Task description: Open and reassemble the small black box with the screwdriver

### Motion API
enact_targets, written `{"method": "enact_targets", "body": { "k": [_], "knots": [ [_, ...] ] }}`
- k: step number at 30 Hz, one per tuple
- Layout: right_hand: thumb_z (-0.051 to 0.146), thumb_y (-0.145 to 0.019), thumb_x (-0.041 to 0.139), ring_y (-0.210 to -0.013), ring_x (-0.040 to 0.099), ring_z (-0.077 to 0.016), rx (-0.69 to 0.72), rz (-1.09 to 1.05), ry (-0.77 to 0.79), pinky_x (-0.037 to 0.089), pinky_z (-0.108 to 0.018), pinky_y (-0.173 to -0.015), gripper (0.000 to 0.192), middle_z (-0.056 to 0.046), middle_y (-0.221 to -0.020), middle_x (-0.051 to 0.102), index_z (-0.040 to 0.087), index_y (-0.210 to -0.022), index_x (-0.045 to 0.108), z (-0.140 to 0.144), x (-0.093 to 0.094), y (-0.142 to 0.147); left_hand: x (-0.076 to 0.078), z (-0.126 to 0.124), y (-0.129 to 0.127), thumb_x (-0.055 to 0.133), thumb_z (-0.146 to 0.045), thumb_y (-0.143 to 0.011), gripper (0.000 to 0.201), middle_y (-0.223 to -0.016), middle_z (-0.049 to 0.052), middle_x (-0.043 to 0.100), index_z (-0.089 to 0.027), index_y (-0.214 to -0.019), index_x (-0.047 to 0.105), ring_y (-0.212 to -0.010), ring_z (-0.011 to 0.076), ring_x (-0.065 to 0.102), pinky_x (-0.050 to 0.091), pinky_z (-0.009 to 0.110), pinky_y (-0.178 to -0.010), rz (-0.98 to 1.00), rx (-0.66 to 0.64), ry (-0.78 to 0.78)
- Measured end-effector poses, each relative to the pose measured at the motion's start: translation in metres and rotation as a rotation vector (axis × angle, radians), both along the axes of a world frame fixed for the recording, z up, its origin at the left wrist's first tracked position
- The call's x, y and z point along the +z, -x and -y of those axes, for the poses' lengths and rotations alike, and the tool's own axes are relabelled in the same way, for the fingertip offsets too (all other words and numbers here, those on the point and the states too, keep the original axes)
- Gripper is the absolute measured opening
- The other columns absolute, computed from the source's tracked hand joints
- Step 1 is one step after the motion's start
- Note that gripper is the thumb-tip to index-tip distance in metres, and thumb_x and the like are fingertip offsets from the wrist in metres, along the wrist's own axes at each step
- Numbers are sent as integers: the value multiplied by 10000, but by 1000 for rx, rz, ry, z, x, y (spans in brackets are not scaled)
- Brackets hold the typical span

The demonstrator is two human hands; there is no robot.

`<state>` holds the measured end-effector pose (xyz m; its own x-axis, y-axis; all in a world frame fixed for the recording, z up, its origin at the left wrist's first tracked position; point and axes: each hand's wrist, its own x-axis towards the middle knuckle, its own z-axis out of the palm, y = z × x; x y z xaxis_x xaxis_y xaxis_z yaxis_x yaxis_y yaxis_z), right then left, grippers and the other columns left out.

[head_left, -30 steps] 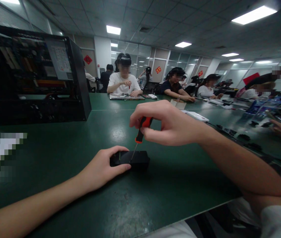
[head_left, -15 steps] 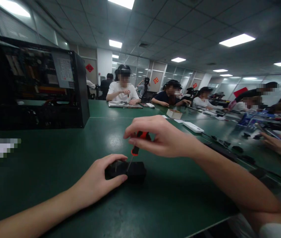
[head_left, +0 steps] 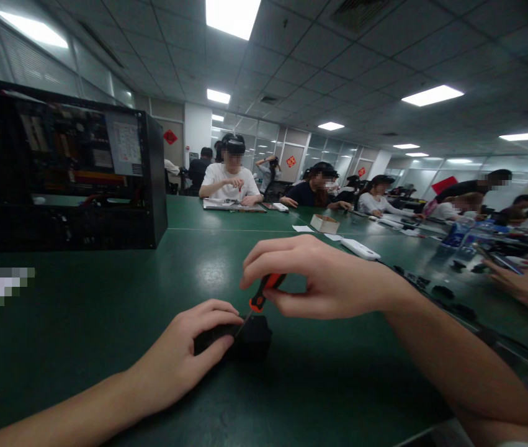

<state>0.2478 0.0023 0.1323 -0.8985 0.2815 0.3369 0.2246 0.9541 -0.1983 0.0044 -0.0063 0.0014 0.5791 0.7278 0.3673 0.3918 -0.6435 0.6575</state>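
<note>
Right hand (head_left: 324, 279) grips screwdriver (head_left: 261, 296) over black box (head_left: 245, 338).

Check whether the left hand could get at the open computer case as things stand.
Probably yes. The left hand rests on the small black box, and only bare green table lies between it and the computer case, though the reach looks long.
</note>
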Motion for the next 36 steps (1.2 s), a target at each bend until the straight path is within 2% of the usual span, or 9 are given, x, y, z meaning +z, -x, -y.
{"method": "enact_targets", "body": {
  "k": [3, 6, 9, 11, 14, 17, 20, 30, 36],
  "knots": [
    [146, -923, 611, -862, 625, -108, -105, 164, 69, 459, -201, -770, 200, -56, -1013, 693, 134, -1109, 684, 2, -3, -18, 3, 6, 1, 546, -218, -915, 299, -1189, 59, 704, -242, -1165, 709, -1074, 240, 661, 520, 320, -953, -1, 47, -4],
    [243, -982, 572, -812, 617, -113, -217, 322, 76, 434, -216, -707, 231, -43, -984, 690, 168, -1172, 680, -5, -27, -37, 4, 9, 0, 556, -253, -895, 344, -1194, 69, 707, -237, -1212, 688, -1069, 258, 661, 522, 346, -940, -5, 121, -5],
    [220, -944, 570, -812, 613, -150, -337, 380, -63, 416, -258, -696, 280, -68, -1012, 673, 154, -1205, 650, -21, -60, -54, 5, 8, -4, 666, -340, -861, 389, -1225, 62, 721, -250, -1238, 696, -1096, 278, 667, 509, 370, -973, -75, 147, 54],
    [220, -904, 581, -756, 591, -155, -386, 387, -182, 388, -269, -667, 240, -70, -961, 668, 135, -1114, 658, -34, -76, -66, 6, 6, -5, 699, -372, -850, 381, -1200, 53, 744, -252, -1211, 717, -1079, 280, 684, 517, 367, -956, -129, 136, 113],
    [324, -927, 588, -616, 498, -115, -376, 313, -312, 315, -255, -596, 197, -31, -786, 631, 137, -911, 647, -49, -82, -82, 7, 3, -3, 690, -397, -861, 359, -1171, 45, 762, -251, -1187, 732, -1060, 277, 698, 524, 357, -929, -152, 140, 152],
    [513, -954, 589, -536, 394, -89, -313, 190, -468, 238, -257, -543, 428, 4, -634, 543, 147, -732, 590, -56, -80, -93, 8, 3, -1, 693, -396, -855, 348, -1158, 40, 764, -250, -1169, 735, -1048, 272, 701, 522, 349, -918, -145, 146, 150],
    [573, -932, 608, -518, 360, -82, -259, 121, -571, 208, -261, -529, 501, 15, -589, 501, 156, -660, 545, -55, -81, -94, 8, 4, -1, 687, -387, -857, 330, -1132, 37, 766, -246, -1151, 736, -1026, 264, 703, 521, 341, -900, -144, 138, 143],
    [545, -949, 595, -512, 359, -81, -185, 86, -532, 212, -260, -525, 483, 25, -584, 483, 165, -657, 531, -50, -92, -79, 8, 4, -2, 689, -362, -842, 304, -1079, 41, 771, -232, -1112, 738, -972, 255, 707, 530, 327, -860, -127, 123, 121],
    [532, -986, 535, -509, 350, -77, -200, 135, -364, 216, -251, -532, 483, 18, -595, 505, 157, -683, 560, -59, -107, -79, 8, 3, -2, 680, -352, -848, 319, -1105, 45, 766, -229, -1138, 727, -988, 253, 701, 529, 325, -874, -131, 103, 108]
  ]
}}
